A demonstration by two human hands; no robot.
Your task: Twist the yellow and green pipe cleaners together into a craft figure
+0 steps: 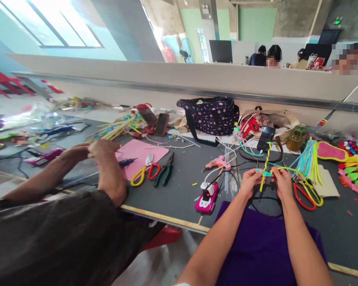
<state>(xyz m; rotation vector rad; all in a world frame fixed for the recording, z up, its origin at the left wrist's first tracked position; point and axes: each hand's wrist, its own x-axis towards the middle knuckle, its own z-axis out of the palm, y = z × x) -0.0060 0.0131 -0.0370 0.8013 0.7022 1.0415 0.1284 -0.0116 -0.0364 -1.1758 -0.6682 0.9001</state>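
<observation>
Both of the person's hands are up over the near edge of the dark grey worktop (179, 186). The left hand (250, 180) is pinched shut on the twisted yellow-and-teal pipe-cleaner piece (267, 167), and the right hand (282, 182) is pinched on it too, from the other side. The hands sit just beside each other. The twisted stem stands nearly upright between them, with its top end rising toward the black phone (266, 138) lying further back. Thin yellow and teal strands trail off to the right from the grip.

Just right of the right hand lie the red-and-yellow-handled scissors (307, 194), flat on the worktop. Behind them is a loose bundle of teal and yellow fuzzy pipe cleaners (308, 161). Left of the left hand, near the front edge, stands a small pink toy-car-shaped stand (207, 197), with a pink glue gun (217, 162) behind it. A purple cloth (256, 238) covers the lap below the arms.

Toward the left end of the worktop a co-worker's hands (98, 153) are clasped together over a pink mat (140, 157); what they hold I cannot tell. Next to that mat lie yellow-and-red-handled scissors (144, 172) and green-handled pliers (164, 171). At the back edge sits a dark polka-dot fabric bag (210, 115).
</observation>
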